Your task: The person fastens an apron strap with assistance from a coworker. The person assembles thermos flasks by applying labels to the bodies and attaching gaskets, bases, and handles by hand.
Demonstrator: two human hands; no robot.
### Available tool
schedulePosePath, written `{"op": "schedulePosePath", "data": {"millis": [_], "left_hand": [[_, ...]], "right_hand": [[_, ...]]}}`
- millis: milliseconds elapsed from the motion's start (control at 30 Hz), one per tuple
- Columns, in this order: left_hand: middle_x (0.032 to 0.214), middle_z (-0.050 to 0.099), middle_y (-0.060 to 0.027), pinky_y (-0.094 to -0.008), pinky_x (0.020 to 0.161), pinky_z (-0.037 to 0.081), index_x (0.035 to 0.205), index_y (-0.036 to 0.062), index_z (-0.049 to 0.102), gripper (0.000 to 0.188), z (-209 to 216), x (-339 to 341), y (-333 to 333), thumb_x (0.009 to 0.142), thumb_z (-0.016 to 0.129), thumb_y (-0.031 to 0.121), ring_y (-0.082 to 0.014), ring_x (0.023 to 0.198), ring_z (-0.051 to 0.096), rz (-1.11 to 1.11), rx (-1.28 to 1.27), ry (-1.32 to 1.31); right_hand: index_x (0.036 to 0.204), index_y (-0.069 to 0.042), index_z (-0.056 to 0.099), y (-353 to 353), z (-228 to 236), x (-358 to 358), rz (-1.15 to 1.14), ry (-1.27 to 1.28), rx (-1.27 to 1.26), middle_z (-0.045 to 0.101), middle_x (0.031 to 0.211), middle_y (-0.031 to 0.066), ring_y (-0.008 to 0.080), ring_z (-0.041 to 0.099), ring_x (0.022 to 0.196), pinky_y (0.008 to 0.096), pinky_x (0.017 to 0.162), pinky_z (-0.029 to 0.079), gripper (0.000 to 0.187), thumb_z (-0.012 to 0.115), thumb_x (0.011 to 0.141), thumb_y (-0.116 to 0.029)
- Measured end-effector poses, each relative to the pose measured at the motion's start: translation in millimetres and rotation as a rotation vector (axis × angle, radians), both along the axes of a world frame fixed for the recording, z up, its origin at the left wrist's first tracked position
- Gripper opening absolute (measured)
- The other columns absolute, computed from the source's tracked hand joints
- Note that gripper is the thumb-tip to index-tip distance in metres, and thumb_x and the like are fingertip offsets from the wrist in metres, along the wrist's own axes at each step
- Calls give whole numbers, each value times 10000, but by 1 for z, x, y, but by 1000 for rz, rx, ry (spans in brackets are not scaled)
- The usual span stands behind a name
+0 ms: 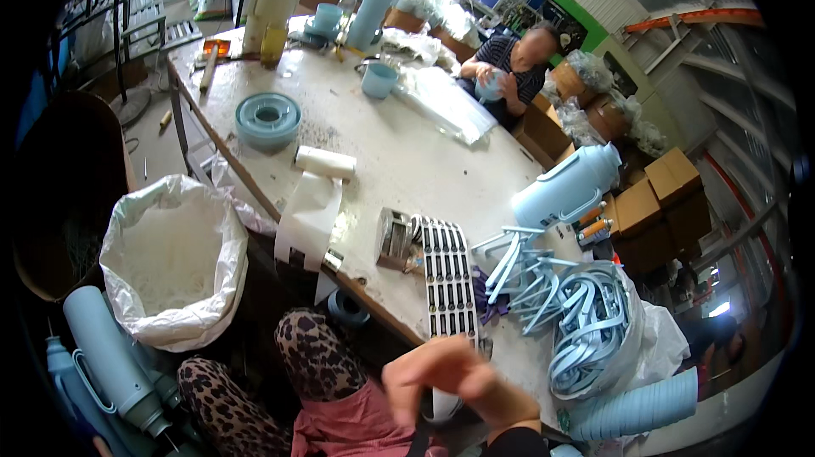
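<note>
My right hand (463,380), partly blurred, is over the near table edge with its fingers bent and apart; I see nothing held in it. Behind it runs a long strip of black-and-white labels (447,279), its near end hanging past the edge. A metal dispenser (394,239) stands beside the strip. At the lower left rim shows a sliver of skin that looks like my left hand (100,447), its fingers hidden. Close to it lean light-blue thermos bottle bodies (110,355) with handles.
Light-blue handles (586,330) spill from a plastic bag at right, near stacked blue cups (632,404). A blue thermos (569,185) lies on the white table (382,177). A lined bin (174,262) stands left. Across the table a person (514,70) holds a blue part.
</note>
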State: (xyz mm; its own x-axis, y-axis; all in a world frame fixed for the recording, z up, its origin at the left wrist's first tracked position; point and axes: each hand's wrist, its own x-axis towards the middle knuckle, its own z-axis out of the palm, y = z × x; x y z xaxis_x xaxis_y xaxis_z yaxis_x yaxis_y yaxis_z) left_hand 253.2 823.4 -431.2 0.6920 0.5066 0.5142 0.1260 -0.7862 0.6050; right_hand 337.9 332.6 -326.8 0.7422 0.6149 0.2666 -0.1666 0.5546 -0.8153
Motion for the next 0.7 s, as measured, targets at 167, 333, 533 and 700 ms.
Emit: {"op": "schedulePosePath", "data": {"millis": [167, 333, 533, 700], "left_hand": [[1289, 548, -196, -396, 1143, 368, 1327, 1, 536, 443, 50, 9, -14, 945, 580, 221, -266, 1317, 499, -75, -76, -51], [1348, 489, -194, -406, 1147, 359, 1368, -4, 481, 531, 51, 17, -62, 931, 596, 275, -276, 1336, 477, -263, -151, -54], [1419, 417, -192, -417, 1151, 347, 1417, -11, 416, 644, 82, -3, -131, 914, 615, 339, -289, 1359, 451, -569, -276, -117], [1478, 358, -189, -427, 1155, 338, 1458, -17, 362, 743, 98, -37, -209, 900, 631, 392, -300, 1377, 429, -820, -141, -173]], "right_hand": [[1356, 30, 568, 52, -57, -9, 120, 21, -374, 709, 1066, 149, 210, 674, 1002, 339, 930, 509, 469, 649, 941, -173], [1440, 1, 476, 149, -115, -32, 105, -387, -313, 489, 1436, 180, 256, 512, 1286, 369, 1073, 416, 563, 659, 959, -228], [1605, -12, 66, 216, -30, -12, -39, -618, -86, 85, 1675, 201, 359, 87, 1549, 469, 1239, 109, 1045, 693, 897, -455], [1595, -44, 133, 200, 13, 32, -446, -815, -408, 269, 1582, 208, 368, 279, 1458, 485, 1168, 285, 1055, 765, 848, -438]]}}
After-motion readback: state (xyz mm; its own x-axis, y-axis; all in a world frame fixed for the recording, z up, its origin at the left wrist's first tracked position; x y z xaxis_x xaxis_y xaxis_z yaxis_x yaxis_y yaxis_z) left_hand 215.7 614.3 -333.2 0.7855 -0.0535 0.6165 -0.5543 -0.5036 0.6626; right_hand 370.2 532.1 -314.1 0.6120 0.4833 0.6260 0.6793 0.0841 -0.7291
